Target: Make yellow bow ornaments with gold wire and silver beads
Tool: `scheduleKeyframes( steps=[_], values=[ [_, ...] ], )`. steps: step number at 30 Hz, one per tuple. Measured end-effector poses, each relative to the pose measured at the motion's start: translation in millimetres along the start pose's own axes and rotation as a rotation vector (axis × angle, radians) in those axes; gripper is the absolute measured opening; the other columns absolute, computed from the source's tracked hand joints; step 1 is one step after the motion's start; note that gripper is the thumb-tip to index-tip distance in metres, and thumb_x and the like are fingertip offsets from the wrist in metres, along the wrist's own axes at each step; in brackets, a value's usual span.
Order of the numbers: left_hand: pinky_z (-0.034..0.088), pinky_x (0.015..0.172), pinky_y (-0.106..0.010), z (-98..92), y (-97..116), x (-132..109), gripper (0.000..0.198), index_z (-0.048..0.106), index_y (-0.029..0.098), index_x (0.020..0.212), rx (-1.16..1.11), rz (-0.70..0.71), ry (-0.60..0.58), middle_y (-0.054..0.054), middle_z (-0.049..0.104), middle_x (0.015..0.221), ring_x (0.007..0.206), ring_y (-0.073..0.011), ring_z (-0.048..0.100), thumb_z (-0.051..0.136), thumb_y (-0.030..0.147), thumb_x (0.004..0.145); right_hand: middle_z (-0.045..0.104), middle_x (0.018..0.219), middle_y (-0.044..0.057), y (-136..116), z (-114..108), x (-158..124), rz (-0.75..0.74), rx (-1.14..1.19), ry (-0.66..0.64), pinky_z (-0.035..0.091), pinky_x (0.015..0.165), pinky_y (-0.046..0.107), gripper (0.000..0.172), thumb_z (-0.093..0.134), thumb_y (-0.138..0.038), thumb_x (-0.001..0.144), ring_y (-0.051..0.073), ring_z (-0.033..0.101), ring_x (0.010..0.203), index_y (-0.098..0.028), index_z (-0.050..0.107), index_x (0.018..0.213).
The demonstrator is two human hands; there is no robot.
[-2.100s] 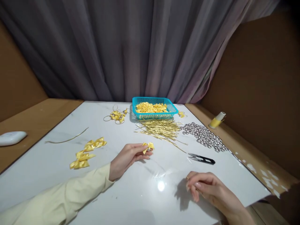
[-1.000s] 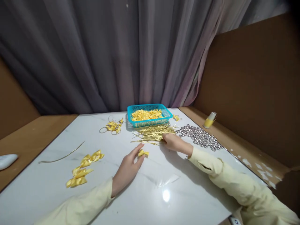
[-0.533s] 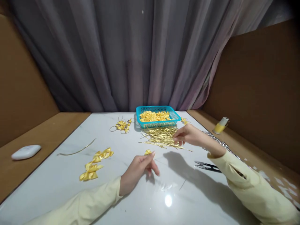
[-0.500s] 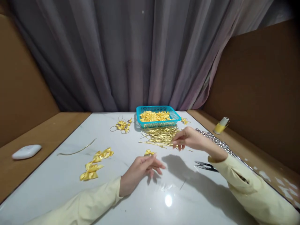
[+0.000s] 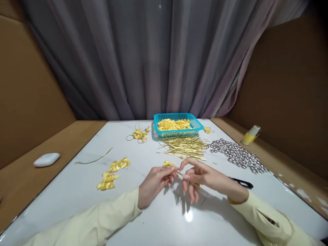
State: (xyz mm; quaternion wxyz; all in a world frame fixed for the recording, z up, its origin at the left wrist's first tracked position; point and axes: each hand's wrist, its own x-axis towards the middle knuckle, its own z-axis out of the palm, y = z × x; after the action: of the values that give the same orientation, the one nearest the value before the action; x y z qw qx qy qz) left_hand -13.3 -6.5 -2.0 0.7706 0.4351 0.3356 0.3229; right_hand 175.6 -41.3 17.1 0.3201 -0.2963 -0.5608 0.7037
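Two bare hands in pale yellow sleeves meet just below the centre of the frame, above a glossy white marbled tabletop (image 5: 143,223). The left hand (image 5: 156,182) pinches a small yellow satin bow (image 5: 167,164), which shows just above its fingertips. The right hand (image 5: 205,177) pinches a thin, straight gold metallic strand (image 5: 179,173) between thumb and fingers, its other fingers hanging loosely curled; the strand slants from the left fingertips down past the right thumb. Fingers partly cover the bow, so whether the strand passes through it is hard to tell. Above the hands lies a loose heap of gold strands (image 5: 186,147), just in front of a turquoise perforated plastic basket (image 5: 182,133) filled with more yellow bows (image 5: 174,125). To the basket's left sits a cluster of yellow bows with thin loops (image 5: 140,134). Right of centre spreads a pile of shiny silver beads (image 5: 238,155); below it, black thread snips (image 5: 244,183) are partly hidden by the right hand. A row of yellow satin bows (image 5: 109,177) lies left of centre. A grey-purple curtain (image 5: 143,68) fills the upper frame.
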Motion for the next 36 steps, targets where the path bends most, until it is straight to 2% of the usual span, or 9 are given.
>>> scheduleKeyframes(
  steps=[4, 7, 11, 14, 19, 22, 27, 32, 36],
  values=[
    [0.039, 0.047, -0.012, -8.7, 4.9, 5.0, 0.017, 0.069, 0.006, 0.085, -0.17, -0.033, -0.026, -0.001, 0.059, 0.064, 0.049, -0.0027, 0.047, 0.067, 0.013, 0.07, 0.065, 0.095, 0.013, 4.0, -12.6, -1.3, 0.065, 0.185, -0.077, 0.052, 0.062, 0.026, 0.019, 0.052, -0.027, 0.085, 0.017, 0.067, 0.076, -0.01, 0.056, 0.094],
    [0.047, 0.06, -0.012, -8.9, 8.0, 3.0, 0.023, 0.068, 0.004, 0.091, -0.192, -0.06, -0.061, -0.007, 0.065, 0.074, 0.061, -0.0065, 0.059, 0.067, 0.006, 0.069, 0.066, 0.099, 0.014, 11.2, -21.0, 0.9, 0.117, 0.273, -0.068, 0.051, 0.069, 0.024, 0.019, 0.059, -0.018, 0.08, 0.015, 0.066, 0.08, -0.007, 0.06, 0.096],
    [0.048, 0.075, -0.016, -2.8, 10.4, -1.5, 0.026, 0.067, 0.005, 0.095, -0.163, -0.09, -0.121, -0.011, 0.069, 0.084, 0.08, -0.0131, 0.064, 0.067, 0.005, 0.069, 0.069, 0.075, 0.009, 16.9, -22.7, 4.2, 0.127, 0.272, 0.005, 0.048, 0.053, 0.018, 0.017, 0.062, -0.023, 0.078, 0.01, 0.065, 0.056, -0.007, 0.064, 0.079],
    [0.049, 0.073, -0.015, -1.7, 10.3, -1.1, 0.02, 0.068, 0.005, 0.09, -0.118, -0.115, -0.118, -0.012, 0.069, 0.085, 0.08, -0.0132, 0.065, 0.069, 0.013, 0.071, 0.064, 0.059, 0.003, 17.4, -20.3, 4.5, 0.114, 0.273, 0.015, 0.037, 0.036, 0.015, 0.023, 0.064, -0.031, 0.075, 0.005, 0.052, 0.036, -0.009, 0.064, 0.071],
    [0.041, 0.047, -0.013, -6.7, 7.7, 4.4, 0.019, 0.067, 0.007, 0.077, -0.017, -0.063, -0.112, -0.005, 0.063, 0.065, 0.053, -0.0061, 0.055, 0.067, 0.026, 0.074, 0.056, 0.072, 0.0, 14.5, -19.3, 2.2, 0.034, 0.293, 0.069, 0.024, 0.033, 0.011, 0.017, 0.068, -0.025, 0.072, 0.0, 0.041, 0.043, -0.011, 0.063, 0.065],
    [0.035, 0.044, -0.013, -6.0, 8.2, 5.2, 0.018, 0.065, 0.009, 0.072, -0.037, 0.014, -0.151, -0.003, 0.057, 0.073, 0.054, -0.0038, 0.047, 0.066, 0.027, 0.075, 0.053, 0.077, 0.001, 14.9, -20.5, 1.6, -0.011, 0.267, 0.027, 0.025, 0.033, 0.012, 0.017, 0.066, -0.026, 0.073, 0.002, 0.04, 0.047, -0.011, 0.063, 0.067],
    [0.033, 0.046, -0.011, -3.7, 9.2, 5.1, 0.018, 0.065, 0.009, 0.079, -0.052, -0.007, -0.159, 0.0, 0.053, 0.066, 0.052, -0.0026, 0.043, 0.063, 0.027, 0.078, 0.053, 0.088, 0.001, 18.8, -14.8, 1.7, -0.167, 0.031, 0.115, 0.032, 0.037, 0.014, 0.022, 0.062, -0.025, 0.077, 0.005, 0.046, 0.053, -0.022, 0.06, 0.098],
    [0.036, 0.043, -0.009, -5.8, 4.7, 8.4, 0.014, 0.064, 0.006, 0.079, -0.174, -0.049, -0.11, -0.001, 0.054, 0.065, 0.05, -0.0022, 0.046, 0.062, 0.02, 0.079, 0.049, 0.088, 0.003, 19.7, 1.8, 2.0, -0.455, -0.536, 0.219, 0.044, 0.067, 0.028, 0.027, 0.062, -0.018, 0.077, 0.014, 0.049, 0.079, -0.029, 0.066, 0.101],
    [0.041, 0.043, -0.007, -5.6, 4.1, 9.3, 0.011, 0.063, 0.008, 0.078, -0.24, -0.085, -0.102, -0.003, 0.058, 0.075, 0.05, -0.0014, 0.048, 0.056, 0.015, 0.083, 0.046, 0.077, 0.002, 22.9, 6.3, 4.1, -0.572, -0.579, 0.286, 0.042, 0.067, 0.031, 0.021, 0.066, -0.02, 0.074, 0.015, 0.048, 0.076, -0.032, 0.071, 0.091]
  ],
)
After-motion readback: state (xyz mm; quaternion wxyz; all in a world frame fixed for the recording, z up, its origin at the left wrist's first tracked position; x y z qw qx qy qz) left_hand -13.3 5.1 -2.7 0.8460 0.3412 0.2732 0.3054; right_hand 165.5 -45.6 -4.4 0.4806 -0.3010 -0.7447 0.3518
